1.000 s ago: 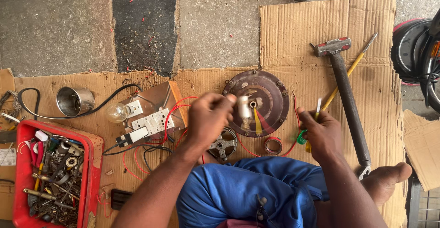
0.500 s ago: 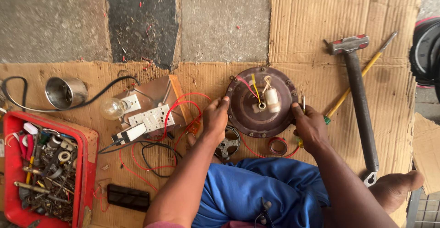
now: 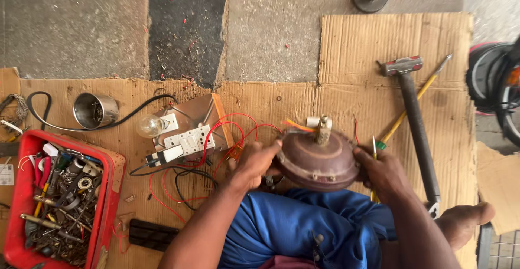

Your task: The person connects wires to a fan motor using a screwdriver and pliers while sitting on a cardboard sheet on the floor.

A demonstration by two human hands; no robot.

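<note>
Now both hands clamp the brown motor housing point(image 3: 317, 161) at the cardboard's near edge, left hand point(image 3: 253, 165) and right hand point(image 3: 383, 172) gripping opposite rims, and an even hold looks wise so the wires stay slack.

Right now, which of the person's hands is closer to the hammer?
The right hand. It grips the right edge of the brown motor housing, just left of the hammer handle. The left hand holds the housing's far left side.
</note>
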